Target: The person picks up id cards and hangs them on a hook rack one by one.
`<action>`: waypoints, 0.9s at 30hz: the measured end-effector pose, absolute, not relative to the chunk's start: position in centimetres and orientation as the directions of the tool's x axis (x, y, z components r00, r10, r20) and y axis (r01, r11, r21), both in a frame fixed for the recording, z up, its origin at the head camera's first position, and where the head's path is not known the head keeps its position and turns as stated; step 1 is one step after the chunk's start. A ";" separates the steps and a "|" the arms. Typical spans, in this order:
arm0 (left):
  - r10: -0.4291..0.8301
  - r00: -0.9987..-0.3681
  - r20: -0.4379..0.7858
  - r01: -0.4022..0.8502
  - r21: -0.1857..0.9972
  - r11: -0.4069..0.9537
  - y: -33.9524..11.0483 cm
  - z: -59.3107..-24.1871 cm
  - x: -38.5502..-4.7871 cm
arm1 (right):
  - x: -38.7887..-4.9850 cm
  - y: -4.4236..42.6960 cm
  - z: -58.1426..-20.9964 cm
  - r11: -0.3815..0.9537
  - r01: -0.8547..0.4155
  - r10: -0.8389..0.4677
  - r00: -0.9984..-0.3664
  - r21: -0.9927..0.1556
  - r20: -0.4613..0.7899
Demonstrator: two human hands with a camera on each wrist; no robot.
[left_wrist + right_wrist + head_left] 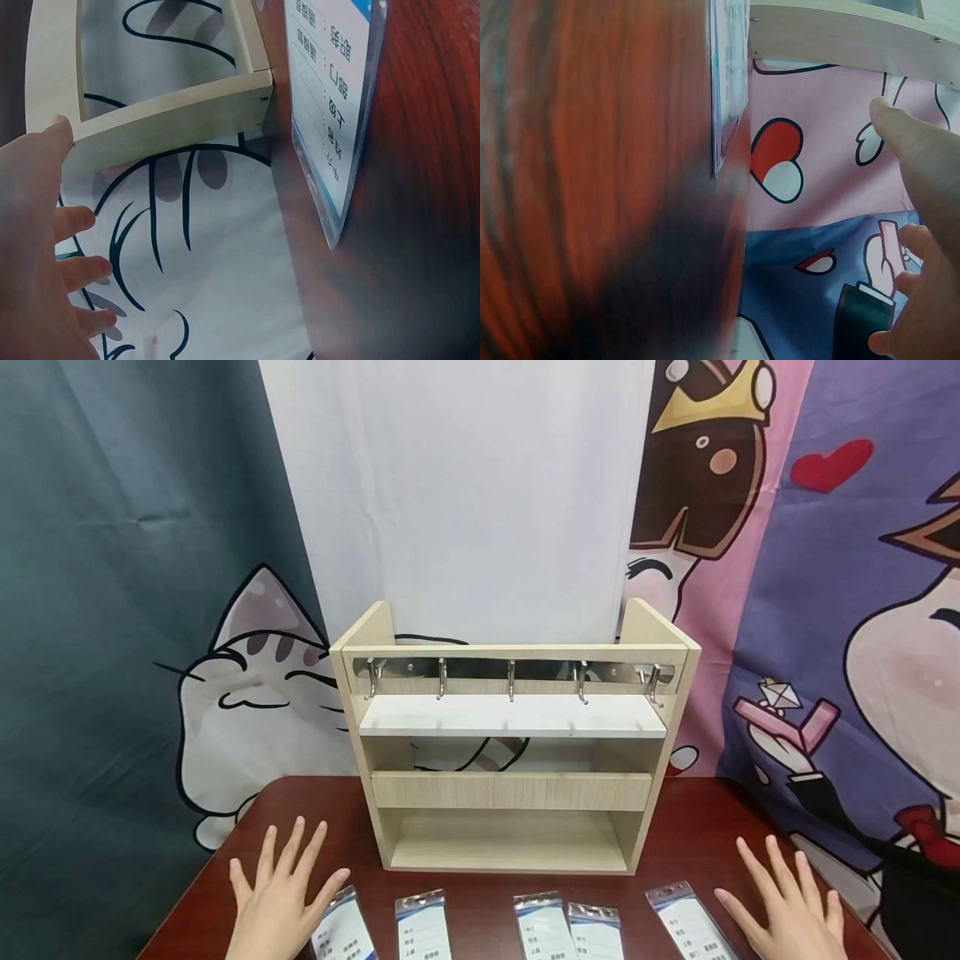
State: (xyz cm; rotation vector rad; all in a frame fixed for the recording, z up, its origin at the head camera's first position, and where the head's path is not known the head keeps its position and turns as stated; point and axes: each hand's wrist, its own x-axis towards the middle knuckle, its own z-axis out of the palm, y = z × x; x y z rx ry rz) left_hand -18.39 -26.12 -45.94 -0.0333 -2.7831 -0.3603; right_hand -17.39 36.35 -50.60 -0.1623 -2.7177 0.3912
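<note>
Head view, left grip: left grip (273, 906), a bare hand, is released, fingers spread, back of hand up. Thumb beside the top of the leftmost card (345, 931); can't tell if they touch.
Head view, right grip: right grip (795, 910) is also released, fingers spread, near the rightmost card (692, 925).
Head view, cards: five clear-sleeved cards lie on the dark red worktop (315, 818), in a row in front of the rack (512, 791). Between the outer two: second card (423, 933), third card (543, 933), fourth card (596, 937). Third and fourth sit side by side; can't tell if edges touch or overlap.
Head view, card print: blue band up top, Chinese field labels beside ruled lines, too small to read reliably.
Head view, rack: pale wood look, upright; metal rail (476, 668) with five hooks, white shelf (512, 717) below.
Head view, backdrop: cartoon cat (255, 735) at left, red heart (832, 466) at right.
Left wrist view, card print: text turned; 职务 and 部门 legible, other fields uncertain. Left grip's fingers apart.
Right wrist view, card: near edge-on on the worktop, print unreadable. Right grip's fingers apart, rack side above.
</note>
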 end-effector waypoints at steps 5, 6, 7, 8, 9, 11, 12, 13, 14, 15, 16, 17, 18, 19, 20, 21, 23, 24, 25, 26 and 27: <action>-0.020 -0.941 0.337 0.069 0.249 0.966 -26.3 -46.0 -18.0 | -17.2 36.2 -50.6 0.956 0.050 0.156 -0.920 -0.288 0.360; -0.021 -0.942 0.335 0.068 0.251 0.966 -26.4 -46.0 -17.9 | -17.1 36.2 -50.6 0.956 0.048 0.154 -0.921 -0.289 0.357; -0.023 -0.943 0.332 0.066 0.253 0.965 -26.4 -46.0 -17.8 | -17.1 36.1 -50.7 0.955 0.047 0.153 -0.924 -0.291 0.351; -0.024 -0.944 0.328 0.064 0.255 0.965 -26.5 -46.0 -17.7 | -17.1 36.1 -50.7 0.955 0.046 0.151 -0.927 -0.295 0.344; -0.026 -0.946 0.324 0.062 0.259 0.964 -26.5 -46.0 -17.6 | -17.1 36.1 -50.6 0.953 0.045 0.149 -0.931 -0.299 0.334; -0.033 -0.949 0.313 0.055 0.268 0.962 -26.6 -46.0 -17.4 | -17.1 36.1 -50.6 0.950 0.044 0.145 -0.939 -0.310 0.311; -0.037 -0.951 0.308 0.051 0.272 0.961 -26.5 -46.0 -17.3 | -17.1 36.1 -50.5 0.947 0.043 0.143 -0.945 -0.319 0.295; -0.039 -0.951 0.306 0.050 0.275 0.960 -26.5 -46.0 -17.2 | -17.1 36.2 -50.4 0.943 0.042 0.140 -0.951 -0.331 0.276; -0.040 -0.952 0.302 0.048 0.279 0.959 -26.4 -46.0 -17.2 | -17.1 36.3 -50.3 0.937 0.042 0.136 -0.958 -0.347 0.252; -0.040 -0.953 0.300 0.049 0.284 0.958 -26.3 -46.1 -17.1 | -17.0 36.5 -50.1 0.930 0.041 0.132 -0.965 -0.365 0.227; -0.039 -0.952 0.304 0.053 0.290 0.956 -26.1 -46.2 -17.1 | -17.0 36.6 -49.8 0.924 0.037 0.125 -0.970 -0.381 0.209; -0.035 -0.948 0.315 0.063 0.297 0.953 -25.9 -46.2 -17.2 | -17.0 36.8 -49.6 0.916 0.032 0.114 -0.976 -0.399 0.185; -0.029 -0.943 0.331 0.077 0.303 0.950 -25.7 -46.3 -17.3 | -17.0 36.9 -49.3 0.910 0.026 0.105 -0.980 -0.415 0.168; -0.021 -0.935 0.353 0.095 0.309 0.946 -25.5 -46.3 -17.5 | -17.1 36.9 -49.0 0.903 0.015 0.092 -0.983 -0.429 0.159; -0.014 -0.925 0.378 0.115 0.315 0.942 -25.2 -46.3 -17.6 | -17.1 37.0 -48.8 0.898 0.010 0.083 -0.986 -0.440 0.147; -0.007 -0.913 0.407 0.137 0.323 0.936 -25.1 -46.3 -17.8 | -17.1 37.0 -48.5 0.895 0.003 0.073 -0.987 -0.446 0.140; 0.001 -0.885 0.466 0.178 0.337 0.924 -24.8 -46.2 -18.2 | -17.2 36.9 -48.2 0.889 0.000 0.062 -0.991 -0.457 0.122; 0.004 -0.872 0.489 0.196 0.343 0.919 -24.8 -46.1 -18.5 | -17.2 36.9 -48.1 0.888 0.003 0.060 -0.992 -0.460 0.108; 0.004 -0.860 0.510 0.212 0.350 0.912 -24.7 -46.0 -18.6 | -17.2 36.9 -47.9 0.886 0.010 0.057 -0.995 -0.464 0.087; 0.002 -0.849 0.528 0.225 0.358 0.906 -24.7 -45.9 -18.7 | -17.1 36.9 -47.8 0.885 0.024 0.058 -0.997 -0.466 0.058; 0.000 -0.841 0.542 0.237 0.368 0.899 -24.7 -45.8 -18.8 | -17.0 36.9 -47.7 0.883 0.033 0.056 -0.998 -0.467 0.034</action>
